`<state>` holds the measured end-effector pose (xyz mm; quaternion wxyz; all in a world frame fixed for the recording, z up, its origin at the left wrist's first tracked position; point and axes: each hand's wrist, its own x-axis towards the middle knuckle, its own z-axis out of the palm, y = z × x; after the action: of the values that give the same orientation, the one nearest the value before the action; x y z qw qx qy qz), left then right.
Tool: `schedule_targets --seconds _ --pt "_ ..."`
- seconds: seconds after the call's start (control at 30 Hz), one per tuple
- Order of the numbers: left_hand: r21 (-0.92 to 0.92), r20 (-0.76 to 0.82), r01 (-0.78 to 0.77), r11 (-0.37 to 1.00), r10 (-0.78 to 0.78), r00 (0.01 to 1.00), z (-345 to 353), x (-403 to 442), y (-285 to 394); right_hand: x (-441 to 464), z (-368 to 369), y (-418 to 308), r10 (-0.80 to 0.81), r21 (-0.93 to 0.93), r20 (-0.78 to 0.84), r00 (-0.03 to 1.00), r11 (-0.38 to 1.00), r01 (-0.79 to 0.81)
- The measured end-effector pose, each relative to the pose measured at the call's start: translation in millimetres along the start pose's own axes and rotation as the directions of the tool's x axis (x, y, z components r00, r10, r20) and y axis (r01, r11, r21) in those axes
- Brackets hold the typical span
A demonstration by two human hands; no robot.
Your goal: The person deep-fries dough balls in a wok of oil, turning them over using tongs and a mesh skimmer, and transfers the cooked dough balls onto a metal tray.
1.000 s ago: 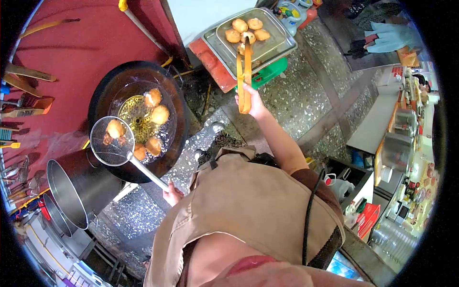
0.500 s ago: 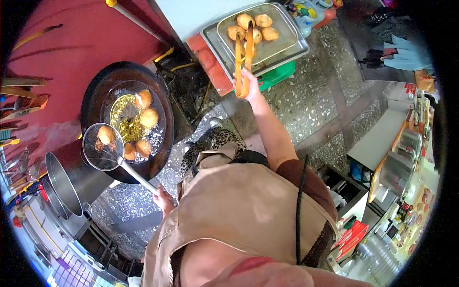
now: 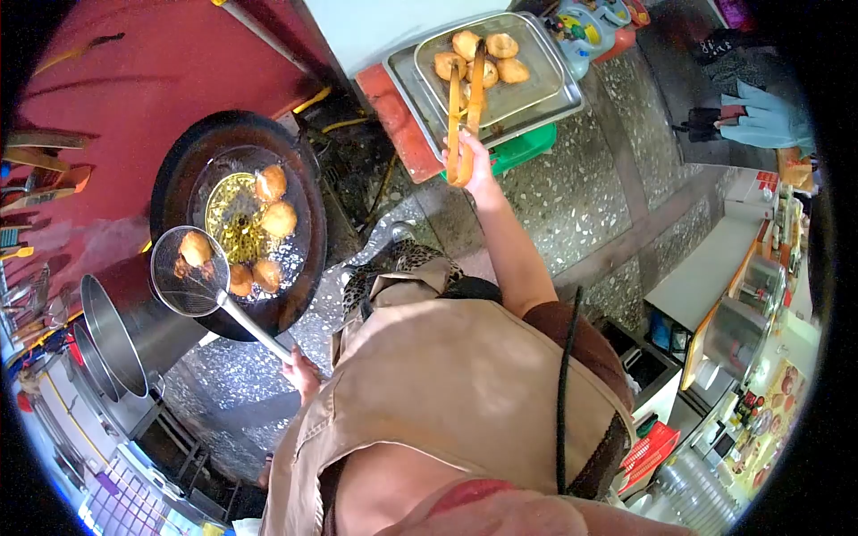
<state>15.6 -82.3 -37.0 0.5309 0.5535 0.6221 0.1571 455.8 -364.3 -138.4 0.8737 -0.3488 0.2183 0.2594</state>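
Observation:
My left hand (image 3: 302,373) is closed round the handle of a wire skimmer (image 3: 223,299). One browned fried dough ball (image 3: 196,249) and some dark crumbs lie in its mesh, over the near-left rim of a dark wok (image 3: 308,299). In the wok's bubbling oil (image 3: 234,214) float several more golden dough balls (image 3: 279,219). My right hand (image 3: 478,165) grips wooden tongs (image 3: 476,98), their darkened tips apart over a metal tray (image 3: 541,89). Several fried dough balls (image 3: 502,46) rest in that tray; whether the tongs touch one I cannot tell.
Red bricks (image 3: 393,116) and a green basin (image 3: 527,152) sit by the tray. Large metal pots (image 3: 116,339) stand left of the wok. Utensils (image 3: 40,183) hang along the red wall. At right is a counter with pots (image 3: 737,330) and a red basket (image 3: 651,451).
The view has shifted slightly. The skimmer and its dough ball stay almost in place at the wok's edge. The tongs remain over the tray, with only a small movement.

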Motion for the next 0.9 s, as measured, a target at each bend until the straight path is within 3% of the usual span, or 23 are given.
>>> schedule_targets --seconds 0.17,0.23,0.37,0.43,0.5,0.57,0.7,0.77,0.8,0.9 --pt "-0.013 0.02 -0.015 1.0 0.015 1.0 -2 3 -6 27 -1 -7 0.023 -0.097 0.027 0.999 0.995 -0.02" --pt "0.006 0.0 -0.009 1.0 0.009 1.0 -2 2 -7 31 -5 -3 0.052 -0.244 -0.122 0.991 0.966 -0.081" --pt "0.01 -0.013 -0.001 1.0 0.001 1.0 0 2 -4 25 -7 -8 0.021 -0.224 -0.089 0.996 0.974 -0.041" --pt "-0.018 0.004 0.005 1.0 -0.005 1.0 0 1 -5 22 -7 -8 -0.065 -0.131 -0.037 0.997 0.99 0.06" --pt "-0.012 0.008 0.01 1.0 -0.01 1.0 -1 1 -6 25 -11 -8 -0.041 -0.132 -0.056 0.998 0.991 0.033" --pt "-0.009 0.016 0.004 1.0 -0.004 1.0 -1 2 -4 34 -17 -7 0.011 -0.232 -0.185 0.983 0.971 -0.055" --pt "-0.011 0.0 0.02 1.0 -0.02 1.0 -3 3 -6 27 -13 -13 0.015 -0.205 -0.17 0.985 0.978 -0.05" --pt "-0.019 0.008 0.033 0.999 -0.033 0.999 -5 7 -13 22 -11 -11 -0.008 -0.12 -0.066 0.998 0.993 0.0" --pt "0.007 0.0 0.031 1.0 -0.031 1.0 -5 7 -13 23 -7 -8 0.0 -0.192 -0.169 0.986 0.981 -0.033" --pt "0.056 0.01 0.011 0.998 -0.011 1.0 -7 9 -13 27 -9 -7 -0.01 -0.272 -0.223 0.975 0.961 -0.053"
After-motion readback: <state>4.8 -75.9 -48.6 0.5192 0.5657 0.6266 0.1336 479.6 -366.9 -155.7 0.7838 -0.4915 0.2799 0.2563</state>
